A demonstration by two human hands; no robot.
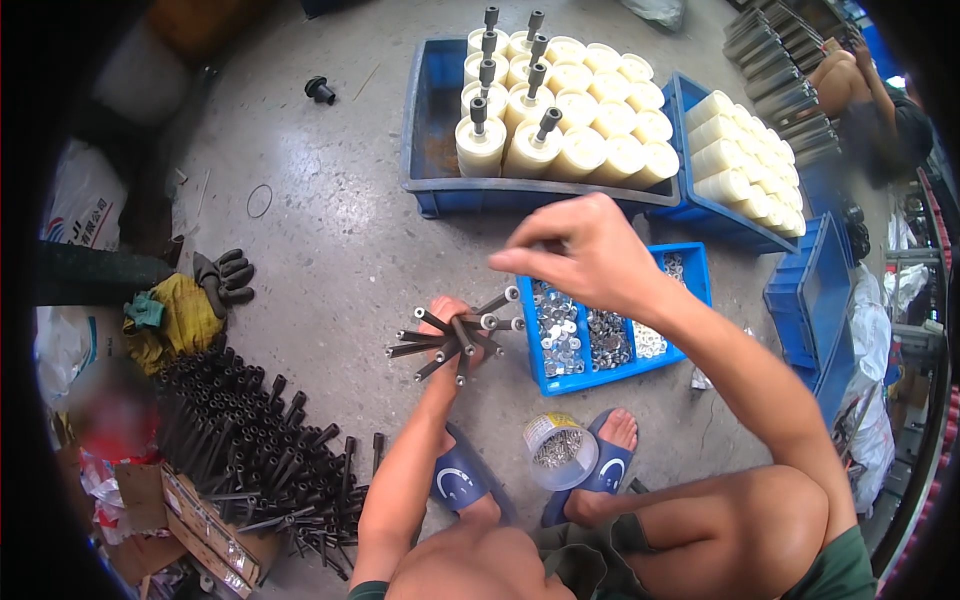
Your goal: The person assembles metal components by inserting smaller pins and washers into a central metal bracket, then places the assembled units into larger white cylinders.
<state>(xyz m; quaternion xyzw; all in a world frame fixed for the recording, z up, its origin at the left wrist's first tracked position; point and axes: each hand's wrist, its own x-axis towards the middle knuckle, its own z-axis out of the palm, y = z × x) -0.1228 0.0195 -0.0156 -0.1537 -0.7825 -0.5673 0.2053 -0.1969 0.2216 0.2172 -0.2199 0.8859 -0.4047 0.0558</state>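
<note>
My left hand [447, 308] is closed round a bundle of dark metal rods [440, 345] that fan out with hollow ends up. A few of these rods carry pale washers [489, 321] at their tips. Higher and to the right, my right hand [590, 255] hangs over the far left part of a blue compartment tray [580, 381]. Its thumb and fingertips come together, slightly blurred, and anything between them is too small to make out. In the tray lie silvery washers [560, 325], small metal parts [608, 345] and white rings [650, 342].
A heap of dark rods [250, 440] covers the floor at left. Blue crates [540, 188] hold cream cylinders [582, 150], several with rods standing in them. Between my slippered feet is a clear tub [560, 450] of small metal pieces. Another person [890, 110] sits far right.
</note>
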